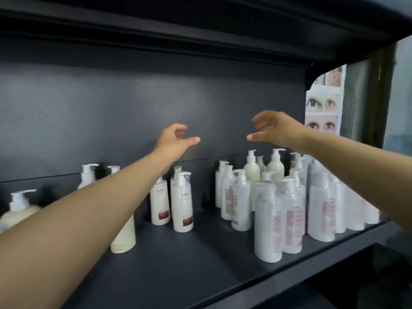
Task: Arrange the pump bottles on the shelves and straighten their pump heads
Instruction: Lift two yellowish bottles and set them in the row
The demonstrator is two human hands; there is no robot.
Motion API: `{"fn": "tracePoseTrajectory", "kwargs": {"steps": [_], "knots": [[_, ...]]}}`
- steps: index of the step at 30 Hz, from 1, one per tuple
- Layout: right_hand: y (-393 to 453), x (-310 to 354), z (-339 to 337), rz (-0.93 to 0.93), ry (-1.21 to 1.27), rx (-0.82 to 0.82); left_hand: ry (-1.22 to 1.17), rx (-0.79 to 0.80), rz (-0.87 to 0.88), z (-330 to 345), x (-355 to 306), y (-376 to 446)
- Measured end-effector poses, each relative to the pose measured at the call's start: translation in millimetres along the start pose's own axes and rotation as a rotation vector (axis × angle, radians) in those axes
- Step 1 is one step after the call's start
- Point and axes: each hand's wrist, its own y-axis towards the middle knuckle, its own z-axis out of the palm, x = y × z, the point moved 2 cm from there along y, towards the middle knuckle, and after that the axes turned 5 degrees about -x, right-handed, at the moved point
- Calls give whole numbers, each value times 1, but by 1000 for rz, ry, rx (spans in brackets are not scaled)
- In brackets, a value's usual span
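Several white and cream pump bottles stand on a dark shelf (200,264). Two white bottles with dark red labels (181,204) stand in the middle, under my left forearm. A dense cluster of plastic-wrapped white bottles (278,215) fills the right side, with two cream bottles (252,170) behind it. Cream bottles (19,208) stand at the left, partly hidden by my arm. My left hand (174,139) and my right hand (276,129) hover high above the bottles. Each has its fingers loosely curled and apart, thumbs pointing toward each other, and holds nothing.
The dark back panel (111,112) and an upper shelf (178,30) enclose the space. A poster of eye pictures (323,105) hangs beyond the right end. A lower shelf (367,275) shows at bottom right. Bare shelf surface lies in front of the middle bottles.
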Motion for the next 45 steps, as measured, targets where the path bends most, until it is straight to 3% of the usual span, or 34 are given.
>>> {"fn": "tracePoseTrajectory", "kwargs": {"steps": [8, 15, 20, 29, 35, 41, 45], "knots": [[56, -104, -59, -36, -53, 83, 45, 32, -30, 132, -21, 11], [106, -177, -68, -76, -70, 177, 191, 97, -65, 207, -15, 31], [135, -206, -57, -111, -133, 251, 400, 170, -77, 228, -3, 49], [161, -224, -8, -162, -253, 520, 705, 464, -175, 258, 16, 67], [169, -238, 16, -5, -32, 668, 625, 538, -321, 272, 40, 74], [174, -256, 25, 168, 191, 661, 534, 550, -459, 276, 55, 76], [173, -257, 28, 236, 206, 639, 487, 519, -428, 276, 55, 77]]}}
